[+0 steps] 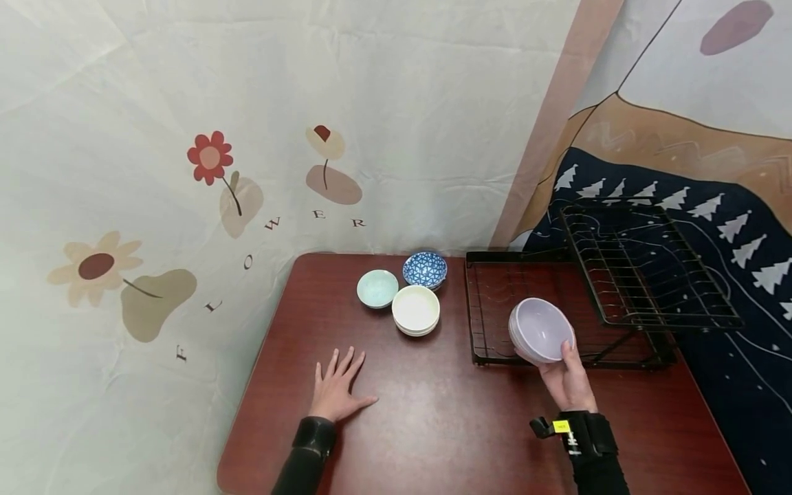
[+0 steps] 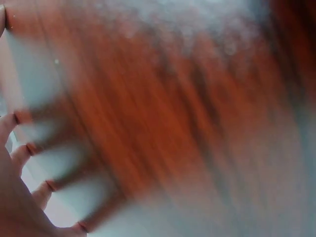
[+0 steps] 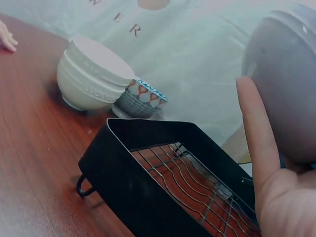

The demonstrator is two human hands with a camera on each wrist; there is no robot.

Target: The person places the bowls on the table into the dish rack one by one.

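Observation:
My right hand (image 1: 570, 385) grips a lavender bowl (image 1: 544, 328), thumb at the rim and the other fingers underneath. The bowl is tilted toward me over the front of the black wire dish rack (image 1: 473, 323), with more than one edge line below its rim. In the right wrist view, one finger lies straight along the bowl's outside (image 3: 286, 89). My left hand (image 1: 337, 393) rests on the table with its fingers spread, holding nothing. Between the hands, farther back, stand nested cream bowls (image 1: 416, 309), a pale green bowl (image 1: 377, 289) and a blue patterned bowl (image 1: 425, 269).
The rack's upper wire shelf (image 1: 650, 275) juts up at the right, above its lower basket. A printed cloth (image 1: 396, 137) hangs behind the reddish-brown table (image 1: 433, 412). At the right, a dark cloth with white trees (image 1: 749, 302) hangs beside the rack.

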